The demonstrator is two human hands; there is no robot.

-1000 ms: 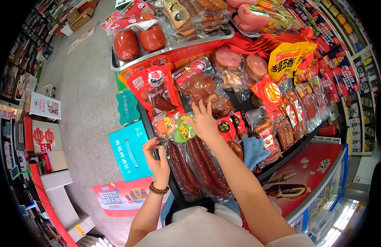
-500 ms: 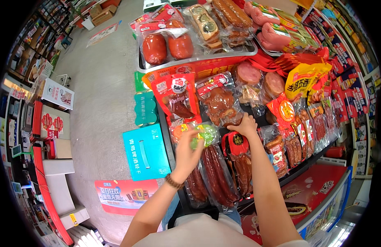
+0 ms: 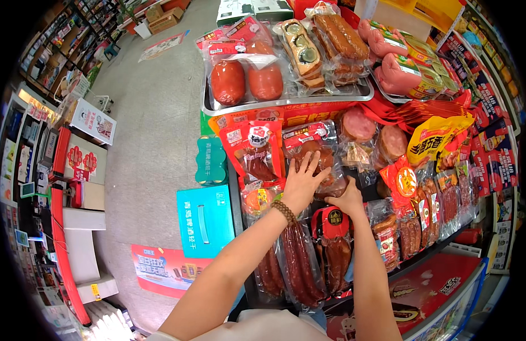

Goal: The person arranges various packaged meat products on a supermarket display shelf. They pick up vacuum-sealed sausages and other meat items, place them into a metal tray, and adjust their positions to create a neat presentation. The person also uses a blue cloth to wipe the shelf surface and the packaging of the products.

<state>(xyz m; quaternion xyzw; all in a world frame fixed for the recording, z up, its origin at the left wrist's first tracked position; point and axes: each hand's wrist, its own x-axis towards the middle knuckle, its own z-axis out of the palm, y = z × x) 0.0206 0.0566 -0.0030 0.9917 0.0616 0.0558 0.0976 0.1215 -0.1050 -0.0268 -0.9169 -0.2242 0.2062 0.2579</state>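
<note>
Here on my feed, one packet of brown meat (image 3: 327, 154) lies on the dark worktop (image 3: 368, 181), right under both hands. My left hand (image 3: 301, 184) is spread wide, fingers splayed flat across it! My right hand (image 3: 348, 199) is half curled at its lower right corner; whether it grips, I can't tell. Counting around: one red pouch (image 3: 257, 156) just left, two round sliced-ham packs (image 3: 358, 125) to the right, two long dark sausage packs (image 3: 300, 267) nearer me, one yellow bag (image 3: 439, 142) farther right, one teal box (image 3: 203, 221) left.
</note>
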